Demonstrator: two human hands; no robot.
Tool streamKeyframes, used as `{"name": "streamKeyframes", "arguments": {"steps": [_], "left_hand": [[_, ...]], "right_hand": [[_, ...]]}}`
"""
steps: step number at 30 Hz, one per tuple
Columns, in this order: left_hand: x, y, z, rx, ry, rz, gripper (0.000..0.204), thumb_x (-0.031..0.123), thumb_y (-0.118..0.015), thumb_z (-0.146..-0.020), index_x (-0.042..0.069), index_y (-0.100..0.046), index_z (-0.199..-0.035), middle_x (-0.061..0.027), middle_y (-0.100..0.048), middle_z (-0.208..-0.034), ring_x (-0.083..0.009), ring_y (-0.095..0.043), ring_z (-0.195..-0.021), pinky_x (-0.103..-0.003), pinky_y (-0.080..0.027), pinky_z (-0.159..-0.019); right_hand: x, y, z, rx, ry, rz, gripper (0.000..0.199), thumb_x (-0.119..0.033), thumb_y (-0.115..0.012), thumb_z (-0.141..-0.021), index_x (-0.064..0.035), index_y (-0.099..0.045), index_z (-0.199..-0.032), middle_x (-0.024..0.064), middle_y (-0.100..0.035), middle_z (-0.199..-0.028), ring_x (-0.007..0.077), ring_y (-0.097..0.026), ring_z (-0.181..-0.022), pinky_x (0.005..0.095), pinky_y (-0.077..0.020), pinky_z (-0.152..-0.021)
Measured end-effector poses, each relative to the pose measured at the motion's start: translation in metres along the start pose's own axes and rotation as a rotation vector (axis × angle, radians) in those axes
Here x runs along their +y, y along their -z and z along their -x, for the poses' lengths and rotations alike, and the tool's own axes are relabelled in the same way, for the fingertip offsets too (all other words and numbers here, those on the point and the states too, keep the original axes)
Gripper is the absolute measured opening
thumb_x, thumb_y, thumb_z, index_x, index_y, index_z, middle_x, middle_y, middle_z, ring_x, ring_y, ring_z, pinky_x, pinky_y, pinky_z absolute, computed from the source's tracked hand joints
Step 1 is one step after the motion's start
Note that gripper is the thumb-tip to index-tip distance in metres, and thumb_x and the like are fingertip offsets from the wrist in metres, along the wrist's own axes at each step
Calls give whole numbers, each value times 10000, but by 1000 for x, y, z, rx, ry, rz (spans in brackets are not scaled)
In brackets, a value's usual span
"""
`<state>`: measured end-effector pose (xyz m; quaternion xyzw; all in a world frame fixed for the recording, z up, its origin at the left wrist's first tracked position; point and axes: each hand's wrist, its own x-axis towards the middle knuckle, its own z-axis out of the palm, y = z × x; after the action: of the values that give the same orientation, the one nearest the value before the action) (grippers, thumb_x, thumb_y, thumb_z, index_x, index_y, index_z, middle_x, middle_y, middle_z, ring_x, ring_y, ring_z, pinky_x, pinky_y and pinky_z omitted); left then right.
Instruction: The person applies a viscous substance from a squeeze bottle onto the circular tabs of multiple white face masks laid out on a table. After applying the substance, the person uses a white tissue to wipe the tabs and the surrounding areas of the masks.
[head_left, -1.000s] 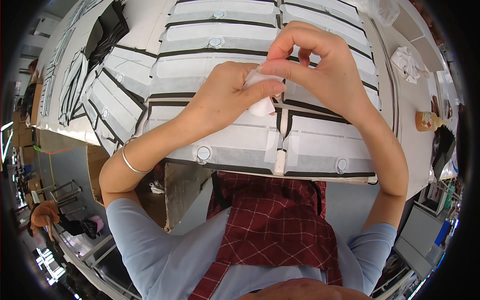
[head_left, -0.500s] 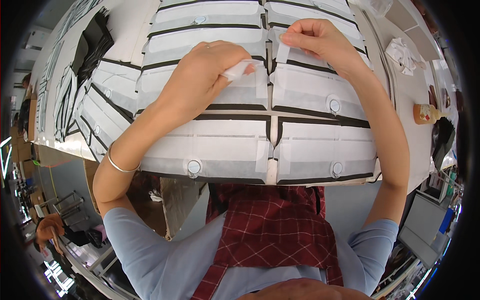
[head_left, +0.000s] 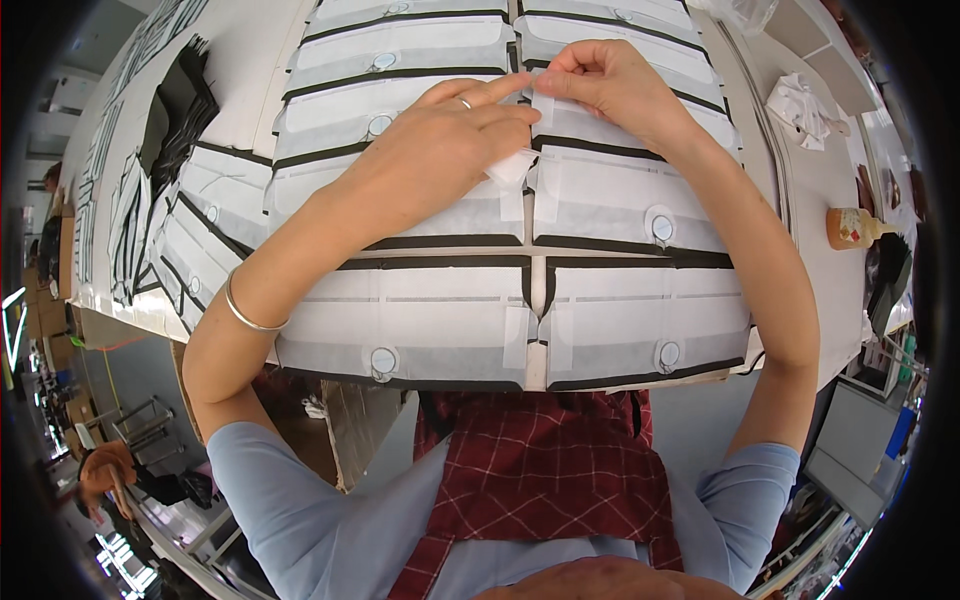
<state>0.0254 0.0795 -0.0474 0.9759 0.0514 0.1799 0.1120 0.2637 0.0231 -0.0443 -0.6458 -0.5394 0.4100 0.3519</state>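
Observation:
Rows of white panels (head_left: 640, 295) with black edges lie on the table, each bearing a round disc (head_left: 668, 354) that looks like a magnet. My right hand (head_left: 615, 92) is closed, thumb and index finger pinching the upper end of a narrow translucent white strip (head_left: 543, 112) at a panel's inner edge. Beside it my left hand (head_left: 440, 145) reaches over the left column, its index fingertip almost at the same strip end. Some crumpled white strips (head_left: 512, 168) stick out from under my left palm, held by the curled lower fingers.
At the left stand a stack of black sheets (head_left: 185, 105) and several overlapping panels (head_left: 215, 215). A bottle of amber liquid (head_left: 852, 228) and a crumpled white cloth (head_left: 800, 108) are at the right. The table's front edge (head_left: 640, 384) is just before my apron.
My left hand has moved right and stretched its index finger toward the strip. My right hand has shifted slightly left with the strip. The panels appear a little lower in view.

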Motion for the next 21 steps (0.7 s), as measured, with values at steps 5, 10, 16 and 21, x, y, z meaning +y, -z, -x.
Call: {"name": "streamKeyframes", "arguments": {"steps": [5,10,16,21], "left_hand": [[4,-4,-2,-33,18,37,382,-138,-674,-670,49,-627,-1000,-54,-654,-1317,-255,-451,-1407,-448,-366,-1154],[8,-4,-4,-77,38,10,406,-109,-697,-651,34,-644,-1027,-59,-668,-1290,-266,-455,-1399,-449,-357,-1167],[3,-1,-3,195,277,214,146,85,-635,-931,11,-701,-1038,-98,-735,-1103,-238,-702,-976,-337,-555,-839],[5,18,-2,66,733,954,306,316,-647,-983,20,-712,-940,-37,-728,-775,-29,-471,-480,-193,-366,-421]], "right_hand": [[1,-2,-1,25,23,79,233,-267,-794,-845,-56,-698,-823,-30,-585,-697,58,-491,-629,242,-391,-573],[7,-6,-1,154,170,351,168,-236,-763,-854,-83,-721,-911,-15,-564,-691,103,-526,-628,264,-414,-579],[12,-1,15,146,626,824,171,-139,-627,-928,-122,-715,-1074,17,-644,-904,223,-636,-828,353,-505,-671],[-7,-4,20,144,586,665,182,-173,-598,-962,-115,-711,-1092,-4,-672,-969,183,-639,-894,338,-516,-728]]}}
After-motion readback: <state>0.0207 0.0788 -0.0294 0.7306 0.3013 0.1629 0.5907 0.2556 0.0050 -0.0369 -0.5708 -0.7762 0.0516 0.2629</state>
